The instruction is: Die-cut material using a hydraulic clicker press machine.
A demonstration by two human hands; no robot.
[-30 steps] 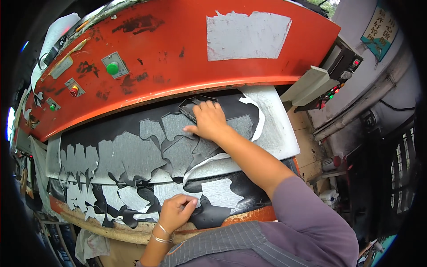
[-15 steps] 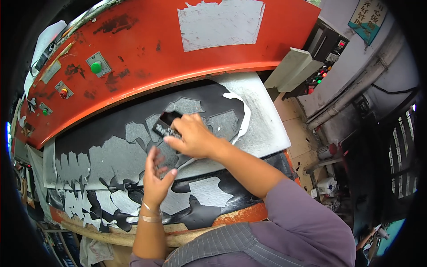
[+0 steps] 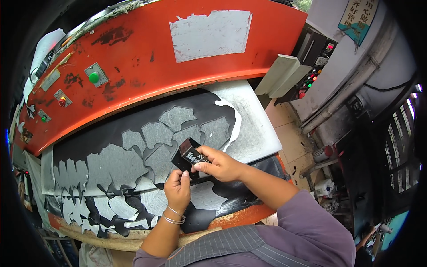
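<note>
Holds black die (image 3: 193, 157) in right hand (image 3: 221, 165), jutting left; meets its near end with left hand (image 3: 178, 190), cannot tell if pinching.

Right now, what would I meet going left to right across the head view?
Small round green button, round red button, second round green button, bare left hand, bare right hand, white plastic container, teal-and-beige hanging banner. The black hollow box-shaped tool overlaps both hands, so I leave it out.
</note>
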